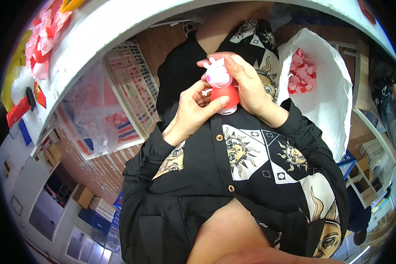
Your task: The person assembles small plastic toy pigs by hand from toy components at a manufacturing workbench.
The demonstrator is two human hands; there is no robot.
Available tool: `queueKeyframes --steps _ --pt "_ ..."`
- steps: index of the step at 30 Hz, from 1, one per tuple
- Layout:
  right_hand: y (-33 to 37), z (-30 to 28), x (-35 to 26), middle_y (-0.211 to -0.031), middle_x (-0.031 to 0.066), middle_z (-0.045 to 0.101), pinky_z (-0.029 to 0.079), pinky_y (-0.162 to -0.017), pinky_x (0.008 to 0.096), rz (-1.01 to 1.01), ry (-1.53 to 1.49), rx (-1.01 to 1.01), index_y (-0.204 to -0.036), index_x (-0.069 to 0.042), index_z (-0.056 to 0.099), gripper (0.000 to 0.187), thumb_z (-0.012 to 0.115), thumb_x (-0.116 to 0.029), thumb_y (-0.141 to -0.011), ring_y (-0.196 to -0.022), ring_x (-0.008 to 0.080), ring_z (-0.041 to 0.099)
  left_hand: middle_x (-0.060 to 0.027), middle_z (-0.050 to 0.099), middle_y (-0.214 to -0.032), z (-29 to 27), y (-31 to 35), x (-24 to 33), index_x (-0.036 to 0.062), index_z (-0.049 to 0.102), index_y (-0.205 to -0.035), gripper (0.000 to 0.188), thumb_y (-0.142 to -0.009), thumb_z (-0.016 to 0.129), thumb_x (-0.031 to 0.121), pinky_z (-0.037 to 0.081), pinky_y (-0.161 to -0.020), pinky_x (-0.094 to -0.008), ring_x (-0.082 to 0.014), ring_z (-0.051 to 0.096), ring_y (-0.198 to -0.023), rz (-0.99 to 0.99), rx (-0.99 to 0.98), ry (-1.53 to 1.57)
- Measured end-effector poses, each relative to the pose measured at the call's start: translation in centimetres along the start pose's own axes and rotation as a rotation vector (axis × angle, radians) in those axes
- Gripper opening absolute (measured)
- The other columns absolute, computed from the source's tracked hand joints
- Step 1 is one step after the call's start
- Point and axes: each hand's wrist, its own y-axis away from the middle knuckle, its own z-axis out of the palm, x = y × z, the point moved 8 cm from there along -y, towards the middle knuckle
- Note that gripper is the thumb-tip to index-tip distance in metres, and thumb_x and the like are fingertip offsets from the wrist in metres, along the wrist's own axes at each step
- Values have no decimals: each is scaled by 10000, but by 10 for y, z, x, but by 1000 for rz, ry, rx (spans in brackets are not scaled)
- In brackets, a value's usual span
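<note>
A toy pig figure point(223, 94) with a pink head, red body and pale base stands nearly upright between my hands, in front of my lap. My left hand point(190, 110) grips its lower body, the thumb pressed on the red part. Around the head and back of the figure curls my right hand point(247, 83), its thumb beside the pig's head. A small white arm of the toy sticks out toward my left fingers. The far side of the figure and some fingertips are hidden.
At upper left, pink and red toy pieces point(42, 42) lie on the white table point(92, 33). A white sack point(332, 83) holding many pink and red pieces point(301, 72) stands on the right. To the left is a white plastic crate point(134, 103) with clear bags.
</note>
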Motion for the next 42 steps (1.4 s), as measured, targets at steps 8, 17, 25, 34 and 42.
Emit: queueKeyframes --steps 8,17,25,34,42 --pt "0 31 -28 -1224 123 476 435 -919 305 -206 750 -193 -1290 -37 477 415 586 -186 -919 -1110 217 535 -153 475 -1299 -31 0 61 40 351 -1360 719 -776 767 97 490 -912 -343 -218 572 -1084 80 36 -239" --pt "20 17 7 -1128 102 557 464 -917 317 -50 522 -303 -1128 9 534 306 666 -90 -871 -1080 165 557 -95 669 -1095 -27 28 83 -9 593 -1193 315 -917 610 142 484 -904 -300 -133 606 -1014 135 -42 -580" --pt "47 22 -8 -1106 110 601 512 -825 311 -49 987 -443 -1248 -130 585 593 768 -411 -759 -968 233 628 -67 674 -1019 -32 66 53 6 599 -1184 286 -930 601 138 519 -799 -249 -90 627 -883 133 105 -496" --pt "50 48 -2 -1111 154 621 506 -831 354 -145 1141 -590 -1238 -63 554 618 773 -368 -747 -986 318 627 -186 657 -911 -10 67 65 -23 639 -1048 396 -824 718 294 527 -709 -355 -342 659 -839 132 -210 -1048" --pt "54 40 -7 -1216 178 589 512 -853 369 -203 966 -494 -1211 -49 565 473 700 -252 -806 -1039 337 620 -149 559 -753 9 56 93 29 586 -865 253 -758 742 198 475 -587 -392 -342 574 -660 332 -233 -1042"
